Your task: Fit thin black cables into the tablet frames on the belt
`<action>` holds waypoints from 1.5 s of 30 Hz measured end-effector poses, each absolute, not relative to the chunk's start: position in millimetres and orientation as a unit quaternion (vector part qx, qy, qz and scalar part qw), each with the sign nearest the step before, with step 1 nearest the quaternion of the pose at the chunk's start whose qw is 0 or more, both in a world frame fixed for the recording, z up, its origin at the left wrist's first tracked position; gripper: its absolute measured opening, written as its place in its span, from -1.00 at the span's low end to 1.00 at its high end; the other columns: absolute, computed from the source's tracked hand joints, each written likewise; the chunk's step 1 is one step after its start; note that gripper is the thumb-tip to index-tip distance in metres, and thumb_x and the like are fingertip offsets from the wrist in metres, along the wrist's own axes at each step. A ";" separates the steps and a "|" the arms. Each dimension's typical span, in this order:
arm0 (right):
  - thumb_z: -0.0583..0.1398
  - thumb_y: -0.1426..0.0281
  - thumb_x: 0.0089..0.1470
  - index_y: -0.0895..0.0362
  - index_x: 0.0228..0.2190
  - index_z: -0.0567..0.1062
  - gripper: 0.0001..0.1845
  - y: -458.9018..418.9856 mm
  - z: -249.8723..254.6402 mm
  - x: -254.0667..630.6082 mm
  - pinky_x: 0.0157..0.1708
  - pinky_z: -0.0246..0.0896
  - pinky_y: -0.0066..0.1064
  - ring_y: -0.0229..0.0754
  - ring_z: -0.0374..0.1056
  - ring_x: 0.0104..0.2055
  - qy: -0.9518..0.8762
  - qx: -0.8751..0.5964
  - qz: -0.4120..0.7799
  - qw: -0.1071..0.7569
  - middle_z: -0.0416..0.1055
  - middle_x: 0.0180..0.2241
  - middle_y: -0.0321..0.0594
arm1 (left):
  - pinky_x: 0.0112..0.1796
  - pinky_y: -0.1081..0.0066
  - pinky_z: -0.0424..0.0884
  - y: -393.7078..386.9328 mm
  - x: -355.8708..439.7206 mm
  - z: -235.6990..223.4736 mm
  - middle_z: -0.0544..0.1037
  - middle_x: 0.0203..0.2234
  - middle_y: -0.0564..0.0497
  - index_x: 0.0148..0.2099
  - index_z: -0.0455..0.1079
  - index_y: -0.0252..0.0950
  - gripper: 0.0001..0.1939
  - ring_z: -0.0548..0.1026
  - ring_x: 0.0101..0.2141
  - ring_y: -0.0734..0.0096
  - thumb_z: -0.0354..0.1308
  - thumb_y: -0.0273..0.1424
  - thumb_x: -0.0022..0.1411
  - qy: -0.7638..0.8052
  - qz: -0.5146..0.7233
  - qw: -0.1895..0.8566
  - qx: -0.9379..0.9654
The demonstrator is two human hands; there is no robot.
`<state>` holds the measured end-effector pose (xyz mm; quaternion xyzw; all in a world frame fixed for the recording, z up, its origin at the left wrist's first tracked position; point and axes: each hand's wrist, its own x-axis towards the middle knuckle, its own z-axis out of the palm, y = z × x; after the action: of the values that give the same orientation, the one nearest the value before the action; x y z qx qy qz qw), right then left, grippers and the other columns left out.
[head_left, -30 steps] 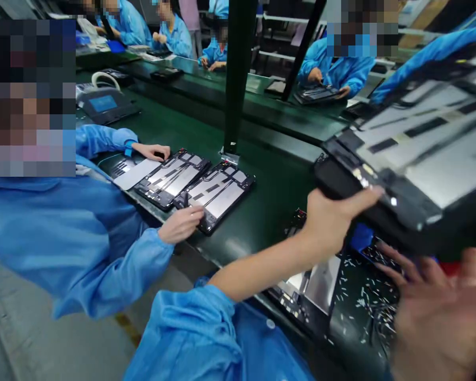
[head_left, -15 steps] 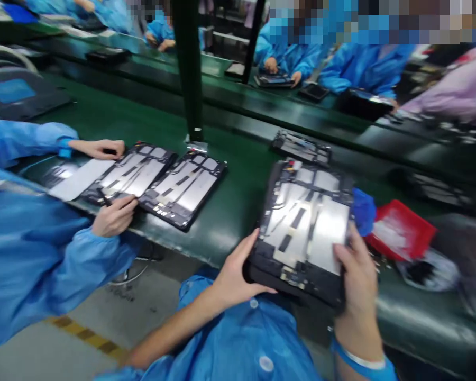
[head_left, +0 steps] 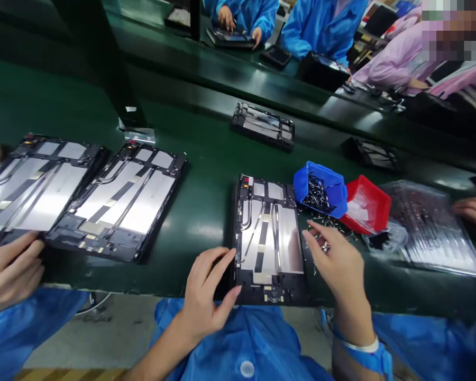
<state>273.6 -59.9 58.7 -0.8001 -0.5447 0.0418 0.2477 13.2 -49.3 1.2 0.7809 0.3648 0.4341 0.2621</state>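
The green desk runs across the whole frame, and its near edge deserves care: the opened tablet, just right of centre in the lower half, lies flat with its bottom end right at that edge, so it would be safer a little farther in. The left hand, lower centre, has its fingers spread along the tablet's left side, thumb by the lower corner; best to bear on the frame only, clear of the ribbon cables. The right hand, lower right, has thumb and forefinger parted beside the other long edge; whether they touch it, I cannot tell. Good practice would keep that hand clear of the blue bin and the small loose bits, which could get beneath the tablet.
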 end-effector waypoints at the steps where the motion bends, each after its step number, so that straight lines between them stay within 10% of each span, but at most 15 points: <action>1: 0.16 0.17 0.08 0.11 -0.27 0.58 -0.67 -54.0 64.5 271.3 -0.47 0.18 -0.37 -0.22 0.29 -0.50 -0.555 -0.789 0.030 0.260 0.49 -0.43 -0.20 | -0.01 0.22 0.35 -44.3 15.6 3.8 0.37 0.04 -0.21 0.28 0.16 -0.32 -0.52 0.37 0.03 0.17 0.00 -0.38 0.34 0.368 0.428 0.249 0.787; 14: 0.24 0.52 -0.03 0.11 -0.41 0.54 -0.90 60.5 76.0 233.1 -0.43 0.08 -0.42 -0.32 0.23 -0.49 -0.685 -0.666 0.229 0.187 0.38 -0.51 -0.35 | 0.02 0.13 0.26 -8.9 23.6 12.5 0.29 0.20 -0.32 0.22 0.23 -0.44 -0.56 0.19 0.22 -0.02 -0.04 -0.37 0.35 0.332 0.317 0.154 0.875; 45: 0.30 0.28 -0.01 0.14 -0.57 0.43 -0.76 59.5 83.6 245.8 -0.50 0.10 -0.45 -0.34 0.20 -0.53 -0.668 -0.564 0.399 0.278 0.35 -0.57 -0.34 | 0.14 0.15 0.20 11.8 19.5 23.3 0.39 0.16 -0.23 0.09 0.37 -0.50 -0.54 0.29 0.20 0.03 -0.08 -0.24 0.39 0.243 0.255 0.065 0.934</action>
<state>245.8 59.5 83.6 -0.5636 -0.6677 0.3991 0.2779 19.5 11.8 23.3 0.9336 0.2431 0.2549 0.0650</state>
